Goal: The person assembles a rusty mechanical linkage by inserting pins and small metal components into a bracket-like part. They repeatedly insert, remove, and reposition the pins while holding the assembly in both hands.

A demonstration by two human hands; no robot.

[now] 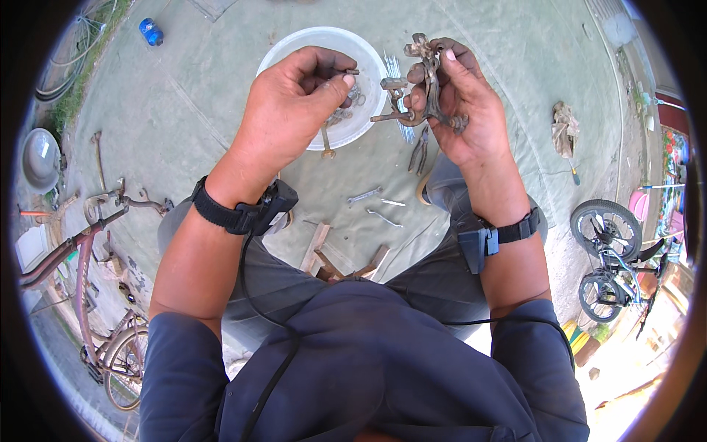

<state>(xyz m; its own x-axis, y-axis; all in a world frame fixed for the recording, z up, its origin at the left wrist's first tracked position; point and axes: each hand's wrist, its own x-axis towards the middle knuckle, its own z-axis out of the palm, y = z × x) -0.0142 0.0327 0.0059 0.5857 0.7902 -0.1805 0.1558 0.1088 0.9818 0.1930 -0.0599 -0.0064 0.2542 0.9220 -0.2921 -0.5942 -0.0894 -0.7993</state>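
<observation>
My left hand [291, 96] is closed, pinching a small dark bolt [353, 72] between thumb and fingertips above a white basin [363, 135]. Small metal parts lie in the basin, partly hidden by that hand. In my right hand [475, 110], just right of the basin, is a rusty bicycle brake caliper [433, 85] with curved arms and blocky ends. The fingers wrap round it, and the thumb presses near its top. A wrench [327, 144] leans at the basin's near rim. Beneath the caliper lie thin metal spokes [407, 131] and pliers [419, 151].
Wrenches [364, 196] lie on the green ground sheet [199, 88] between my knees, near a wooden frame [315, 247]. A reddish bicycle frame [85, 272] stands left, a small bicycle [605, 254] right. Farther off are a blue can [151, 32] and a crumpled rag [565, 129].
</observation>
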